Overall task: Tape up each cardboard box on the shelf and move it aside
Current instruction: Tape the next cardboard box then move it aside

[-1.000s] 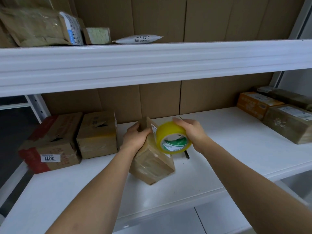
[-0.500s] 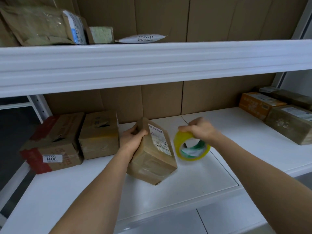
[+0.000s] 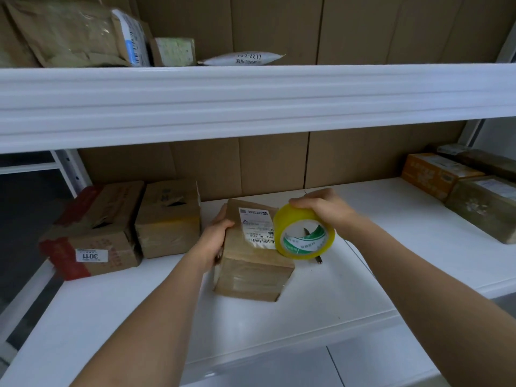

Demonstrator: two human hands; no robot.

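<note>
Landmark: we place everything by the small cardboard box [image 3: 251,255]; it stands tilted on the white lower shelf [image 3: 321,305], its top face with the white shipping label [image 3: 255,229] turned toward us
Left hand: our left hand [image 3: 215,241] wraps the box's left edge, fingers curled over the upper corner, gripping it
Right hand: our right hand [image 3: 321,206] clasps the top of the tape roll [image 3: 303,233], fingers curled over its rim
Tape roll: yellow with a green and white core; it touches the box's right upper edge beside the label
Dark object: a small dark item [image 3: 318,259] lies on the shelf just right of the box, under the roll; we cannot tell what it is
Left of the box: two worn cartons, the nearer plain one [image 3: 167,219], and beyond it one with red print [image 3: 92,233]
Right of the box: well apart, an orange box [image 3: 435,174] and a dull taped parcel [image 3: 483,208]
Above the box: on the upper shelf [image 3: 251,101], a padded envelope [image 3: 69,34], a little pale box [image 3: 174,51] and a white pouch [image 3: 243,58]
</note>
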